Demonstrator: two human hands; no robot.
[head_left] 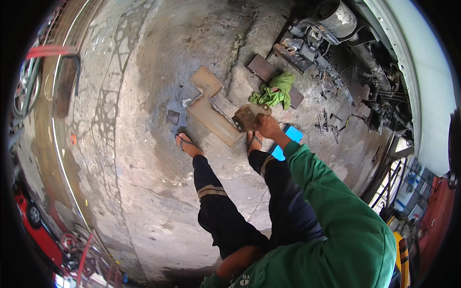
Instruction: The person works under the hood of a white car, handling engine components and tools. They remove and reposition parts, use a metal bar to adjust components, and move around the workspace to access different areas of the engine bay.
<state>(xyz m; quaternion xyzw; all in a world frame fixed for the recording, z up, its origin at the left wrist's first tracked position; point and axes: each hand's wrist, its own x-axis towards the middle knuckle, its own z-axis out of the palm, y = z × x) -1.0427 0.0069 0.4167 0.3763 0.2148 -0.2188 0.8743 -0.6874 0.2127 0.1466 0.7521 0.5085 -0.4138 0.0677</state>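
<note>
My right hand [269, 126] is closed on the edge of a rusty brown metal plate [247, 117] with small holes in it. The plate is held out above the floor, over my right foot. Close to my body, my left hand [240, 261] rests by my upper leg, its fingers hidden. A larger flat tan sheet [213, 117], cut in an angular shape, lies on the concrete just left of the held plate. Beyond the plate, a bright green cloth [278, 91] lies crumpled on the floor.
A blue box [287, 141] lies beneath my right forearm. Dark metal pieces [262, 67] lie near the cloth. Several hand tools [329, 125] are scattered to the right, before greasy vehicle parts [336, 29] under a white body panel. A small dark square piece [173, 117] lies left of the sheet.
</note>
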